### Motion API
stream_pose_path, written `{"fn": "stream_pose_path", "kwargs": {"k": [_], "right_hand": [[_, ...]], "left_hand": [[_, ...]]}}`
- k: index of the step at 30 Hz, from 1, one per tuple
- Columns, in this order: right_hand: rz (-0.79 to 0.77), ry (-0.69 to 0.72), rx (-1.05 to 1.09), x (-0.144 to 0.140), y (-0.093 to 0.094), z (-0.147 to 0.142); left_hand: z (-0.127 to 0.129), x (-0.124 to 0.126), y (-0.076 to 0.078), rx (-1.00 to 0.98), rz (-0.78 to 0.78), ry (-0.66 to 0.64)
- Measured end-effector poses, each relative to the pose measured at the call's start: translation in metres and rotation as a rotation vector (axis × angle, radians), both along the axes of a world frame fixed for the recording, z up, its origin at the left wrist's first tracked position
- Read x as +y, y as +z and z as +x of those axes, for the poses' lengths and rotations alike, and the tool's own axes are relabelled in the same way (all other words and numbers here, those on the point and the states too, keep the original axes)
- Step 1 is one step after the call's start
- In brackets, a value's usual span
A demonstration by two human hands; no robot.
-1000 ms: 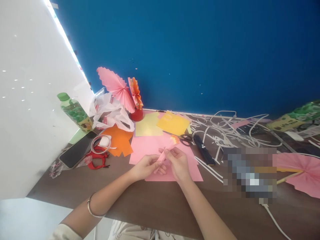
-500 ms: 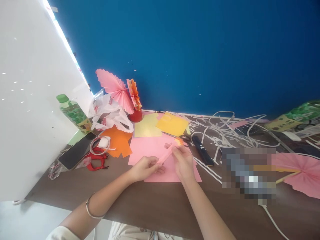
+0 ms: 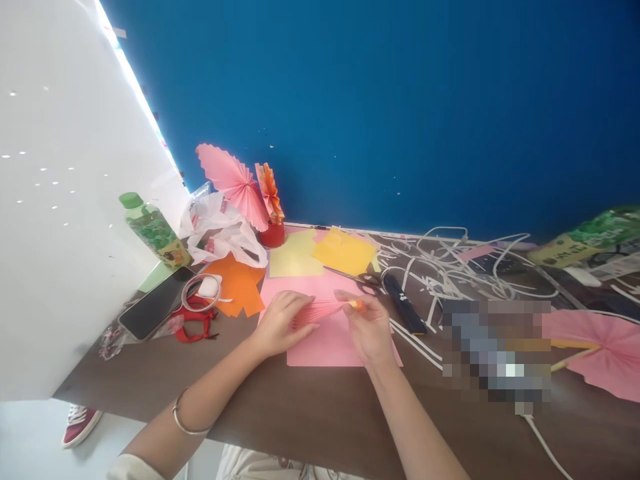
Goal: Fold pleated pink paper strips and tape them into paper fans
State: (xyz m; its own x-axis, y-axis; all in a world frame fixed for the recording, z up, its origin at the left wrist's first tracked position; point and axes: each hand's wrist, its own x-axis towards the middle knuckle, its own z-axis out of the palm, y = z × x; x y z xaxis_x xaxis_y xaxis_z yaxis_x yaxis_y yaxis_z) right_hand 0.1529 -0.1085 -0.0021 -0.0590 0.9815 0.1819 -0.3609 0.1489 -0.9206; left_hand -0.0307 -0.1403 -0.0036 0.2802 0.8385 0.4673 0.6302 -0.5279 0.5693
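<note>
Both hands meet over a pink sheet [image 3: 330, 340] on the surface [image 3: 310, 413], and between them stretches a pleated strip [image 3: 320, 310] of pink paper. The left hand [image 3: 280, 327] is clenched lightly on the strip's near end, fingers curled over the folds, seemingly to keep the pleats stacked; the right hand [image 3: 367, 327] pinches the far end, where an orange tip [image 3: 357, 305] shows just past its fingertips. The strip sits low, just above the sheet, likely so the folds stay pressed while being worked. Just beyond the right hand lie scissors [image 3: 363, 278] and a dark bar [image 3: 404, 303], close enough to grab. Past them spreads a tangle of white strips [image 3: 460, 267], too many to count. Beyond the left hand I count one pale yellow sheet [image 3: 295, 257], one deeper yellow sheet [image 3: 345, 252], and an orange sheet [image 3: 237, 283], perhaps more than one in the stack. Farther back stand two finished fans, a pink one [image 3: 233, 180] and an orange one [image 3: 270, 190], upright in a red holder [image 3: 273, 233]; a third fan [image 3: 600, 350] lies well off to the right of the right hand. To the left of the left hand are one phone [image 3: 157, 303], one tape ring [image 3: 200, 290], one red item [image 3: 195, 320], one plastic bag [image 3: 220, 230] and one green bottle [image 3: 153, 227]. One bangle [image 3: 186, 417] circles the left wrist.
</note>
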Motion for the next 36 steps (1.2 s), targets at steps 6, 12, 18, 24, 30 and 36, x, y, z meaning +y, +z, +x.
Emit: {"fn": "stream_pose_path", "kwargs": {"k": [6, 12, 18, 24, 30, 36], "right_hand": [[0.276, 0.030, -0.388, 0.003, 0.016, 0.016], [0.793, -0.322, -1.201, -0.010, 0.017, 0.003], [1.075, -0.409, -1.362, -0.013, 0.005, -0.018], [1.106, -0.355, -1.442, -0.010, 0.000, -0.019], [1.126, -0.274, -1.487, -0.006, 0.001, -0.019], [1.110, -0.200, -1.569, -0.004, 0.000, -0.010]], "left_hand": [[-0.003, 0.009, -0.008, 0.080, 0.323, 0.169], [-0.013, 0.012, -0.009, 0.304, 0.386, 0.265], [-0.012, 0.009, -0.008, 0.432, 0.445, 0.165], [-0.012, 0.008, -0.010, 0.466, 0.416, 0.115], [-0.014, 0.010, -0.009, 0.477, 0.454, 0.119], [-0.024, 0.013, -0.010, 0.516, 0.364, 0.072]]}}
